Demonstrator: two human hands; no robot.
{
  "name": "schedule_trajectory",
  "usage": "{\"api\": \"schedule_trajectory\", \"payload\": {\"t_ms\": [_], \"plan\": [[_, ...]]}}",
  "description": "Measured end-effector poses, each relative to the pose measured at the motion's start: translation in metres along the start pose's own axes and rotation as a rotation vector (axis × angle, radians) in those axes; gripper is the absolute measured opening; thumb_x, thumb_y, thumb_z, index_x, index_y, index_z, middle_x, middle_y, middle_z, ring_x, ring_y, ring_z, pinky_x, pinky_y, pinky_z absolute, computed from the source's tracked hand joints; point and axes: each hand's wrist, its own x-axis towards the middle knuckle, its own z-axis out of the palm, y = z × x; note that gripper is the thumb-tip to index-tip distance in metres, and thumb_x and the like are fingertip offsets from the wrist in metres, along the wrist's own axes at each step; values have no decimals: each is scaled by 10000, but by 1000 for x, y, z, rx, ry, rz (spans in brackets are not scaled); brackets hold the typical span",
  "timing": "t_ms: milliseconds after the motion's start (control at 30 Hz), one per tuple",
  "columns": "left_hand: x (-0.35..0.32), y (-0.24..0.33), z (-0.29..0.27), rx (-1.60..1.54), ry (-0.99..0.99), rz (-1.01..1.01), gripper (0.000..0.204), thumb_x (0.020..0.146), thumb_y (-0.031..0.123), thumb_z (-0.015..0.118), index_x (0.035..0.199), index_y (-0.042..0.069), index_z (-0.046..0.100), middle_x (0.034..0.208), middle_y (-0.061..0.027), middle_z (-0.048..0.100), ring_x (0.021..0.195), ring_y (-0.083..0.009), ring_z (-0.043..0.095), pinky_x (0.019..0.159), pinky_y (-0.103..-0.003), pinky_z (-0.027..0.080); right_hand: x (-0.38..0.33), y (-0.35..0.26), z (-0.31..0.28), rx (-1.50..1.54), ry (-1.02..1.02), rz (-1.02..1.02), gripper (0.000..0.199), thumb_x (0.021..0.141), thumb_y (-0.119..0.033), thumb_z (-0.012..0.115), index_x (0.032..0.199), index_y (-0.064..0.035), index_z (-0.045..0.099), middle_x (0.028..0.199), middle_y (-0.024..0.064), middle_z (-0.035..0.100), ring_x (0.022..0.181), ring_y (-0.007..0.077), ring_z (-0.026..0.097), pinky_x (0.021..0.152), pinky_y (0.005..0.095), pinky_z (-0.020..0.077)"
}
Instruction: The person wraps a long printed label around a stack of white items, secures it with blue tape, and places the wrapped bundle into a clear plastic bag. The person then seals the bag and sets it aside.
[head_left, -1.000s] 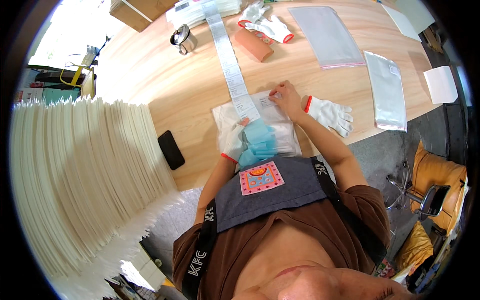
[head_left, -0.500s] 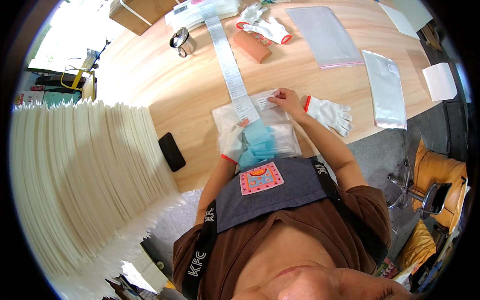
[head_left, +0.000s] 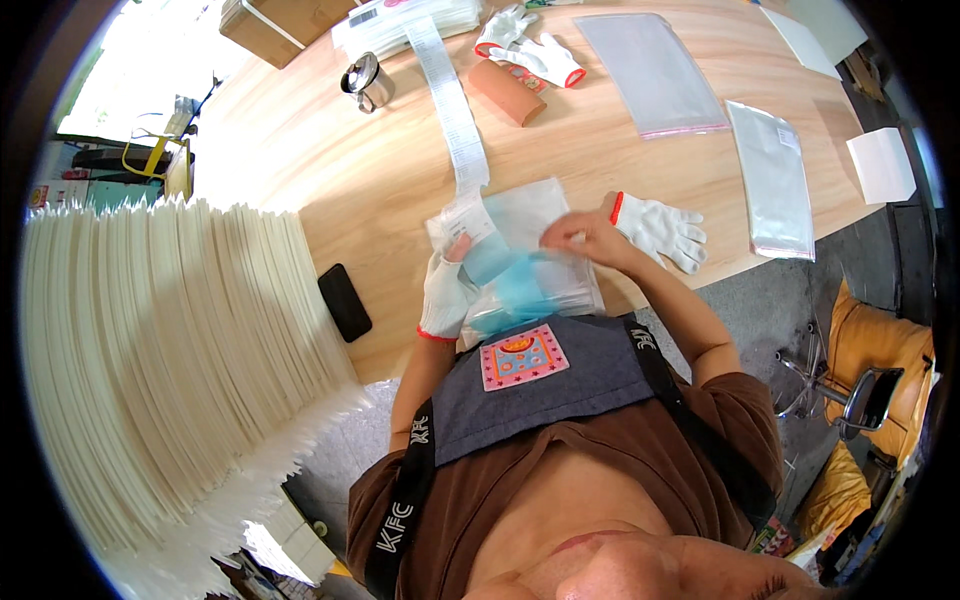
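Note:
My left hand point(head_left: 447, 292), in a white glove with a bare thumb showing, pinches the near end of a long strip of white printed labels point(head_left: 448, 105). Light-blue backing paper point(head_left: 525, 287) trails from that end in loose folds. Beneath it, at the table's near edge, lies a pile of clear plastic bags point(head_left: 578, 292). My right hand point(head_left: 590, 240), bare, hovers over or touches the right side of the bags; motion smears its fingers, and I cannot see anything in them. Close to my right wrist lies an empty white glove point(head_left: 660, 231) with a red cuff.
A tall stack of white sheets point(head_left: 180, 340) stands at left, beside a black phone point(head_left: 345, 303). Farther back are a metal cup point(head_left: 367, 82), a brown tube point(head_left: 506, 93), white gloves point(head_left: 540, 60) and a cardboard box point(head_left: 285, 28). Clear bags point(head_left: 655, 75) lie at right.
My left hand has moved left with the strip's end, which now bends. My right hand has drawn slightly right and nearer, away from the white label it was holding on the bag.

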Motion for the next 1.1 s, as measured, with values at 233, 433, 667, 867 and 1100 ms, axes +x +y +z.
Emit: {"api": "schedule_trajectory", "payload": {"t_ms": [233,433,667,867,1100], "plan": [[36,-55,-60,503,108,2,343,891,129,591,1206,4,536,1088,-73,618,955,-167,608,812,-289,503,-10,-14,-2,-92,-355,370,223,817,-260,673,891,-52,699,775,75,661,678,184,610,622,310,478],[27,-51,-42,369,-5,-83,331,875,131,613,1180,16,555,1065,-60,625,901,-148,614,760,-261,508,25,-13,33,-267,222,90,247,773,-234,706,937,-55,665,768,83,623,718,209,606,684,315,488],[27,-50,-37,123,164,-191,296,880,221,622,1099,22,598,931,-42,638,769,-111,609,638,-239,497,21,6,53,-525,169,-102,166,737,-155,712,889,-105,670,817,47,599,763,228,590,666,344,476],[16,-38,-7,296,273,-154,279,864,239,642,1058,40,622,826,-24,620,670,-93,585,548,-218,463,11,-2,56,-742,259,-323,125,703,-156,726,813,-133,672,765,21,573,733,208,578,606,327,470],[32,-54,-37,361,351,-171,297,867,287,646,1071,74,623,792,-2,605,614,-90,575,509,-221,455,13,-4,40,11,256,135,98,776,-145,708,851,-83,707,797,7,627,729,119,575,611,245,450]]}}
